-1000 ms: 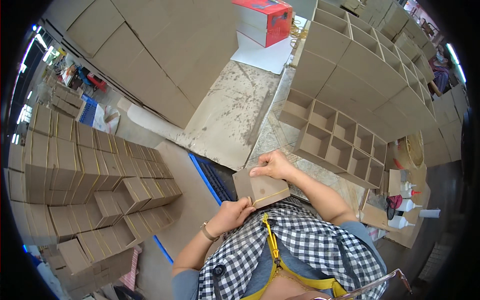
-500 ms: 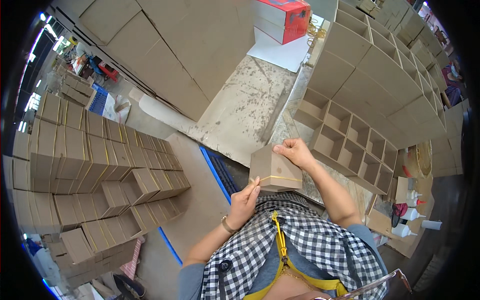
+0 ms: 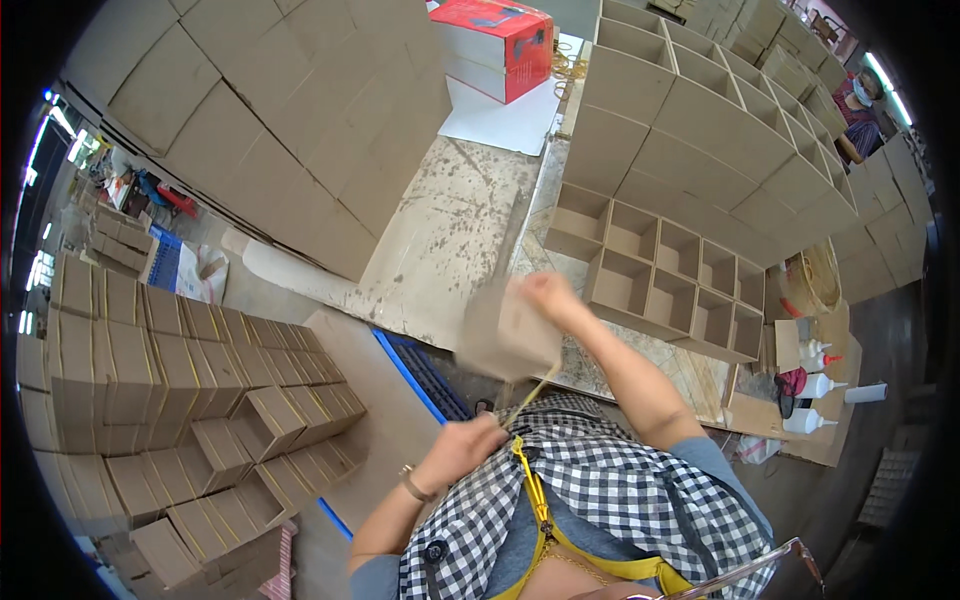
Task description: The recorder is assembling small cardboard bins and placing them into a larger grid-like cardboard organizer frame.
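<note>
In front of my waist I hold a small brown cardboard box (image 3: pixel 505 330), blurred by motion. My right hand (image 3: pixel 550 298) is closed on its upper edge. Below and to the left, my left hand (image 3: pixel 462 450) is closed on a yellow rubber band (image 3: pixel 534 394), which stretches from the box's lower side down to my fingers. The far side of the box is hidden.
To the left rise stacked boxes (image 3: pixel 190 370) with yellow bands round them. Open-topped boxes (image 3: pixel 670 250) stand in rows on the right. A red and white carton (image 3: pixel 495 50) sits at the back, and white squeeze bottles (image 3: pixel 805 420) lie at the right.
The band, which ran round the box, is now pulled away toward my left hand. That hand has moved down and away from the box, and the view has shifted.
</note>
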Tool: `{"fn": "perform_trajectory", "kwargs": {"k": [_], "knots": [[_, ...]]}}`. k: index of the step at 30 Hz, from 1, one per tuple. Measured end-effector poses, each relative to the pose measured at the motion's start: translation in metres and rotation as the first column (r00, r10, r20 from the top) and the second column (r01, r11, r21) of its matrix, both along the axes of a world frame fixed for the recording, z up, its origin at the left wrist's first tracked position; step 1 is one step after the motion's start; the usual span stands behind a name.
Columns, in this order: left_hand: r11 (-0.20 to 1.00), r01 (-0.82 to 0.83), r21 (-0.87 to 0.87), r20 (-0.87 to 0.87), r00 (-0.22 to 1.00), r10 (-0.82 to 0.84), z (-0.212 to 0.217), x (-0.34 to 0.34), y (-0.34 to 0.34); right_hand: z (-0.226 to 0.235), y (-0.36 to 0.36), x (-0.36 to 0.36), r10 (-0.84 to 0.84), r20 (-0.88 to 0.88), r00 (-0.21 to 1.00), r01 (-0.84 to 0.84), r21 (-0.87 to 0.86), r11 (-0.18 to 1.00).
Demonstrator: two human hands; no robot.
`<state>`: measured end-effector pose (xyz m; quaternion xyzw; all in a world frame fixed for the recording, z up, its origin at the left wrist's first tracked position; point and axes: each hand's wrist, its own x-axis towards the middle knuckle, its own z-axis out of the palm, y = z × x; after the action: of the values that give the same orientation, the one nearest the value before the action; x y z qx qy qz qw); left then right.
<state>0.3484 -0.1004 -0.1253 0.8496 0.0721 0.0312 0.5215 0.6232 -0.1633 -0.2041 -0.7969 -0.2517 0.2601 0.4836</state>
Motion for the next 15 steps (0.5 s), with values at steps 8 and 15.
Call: {"fn": "perform_trajectory", "kwargs": {"k": [8,15], "knots": [[0.718,-0.622,-0.313,-0.372,0.776,0.509,-0.040,-0.054,0.035,0.032,-0.042,0.016,0.205,0.668,0.715,-0.080,-0.214,0.974],[0.345,-0.911,-0.226,-0.588,0.410,0.698,-0.082,-0.071,0.052,-0.038,-0.052,0.007,0.303,0.728,0.615,-0.018,-0.372,0.928]]}}
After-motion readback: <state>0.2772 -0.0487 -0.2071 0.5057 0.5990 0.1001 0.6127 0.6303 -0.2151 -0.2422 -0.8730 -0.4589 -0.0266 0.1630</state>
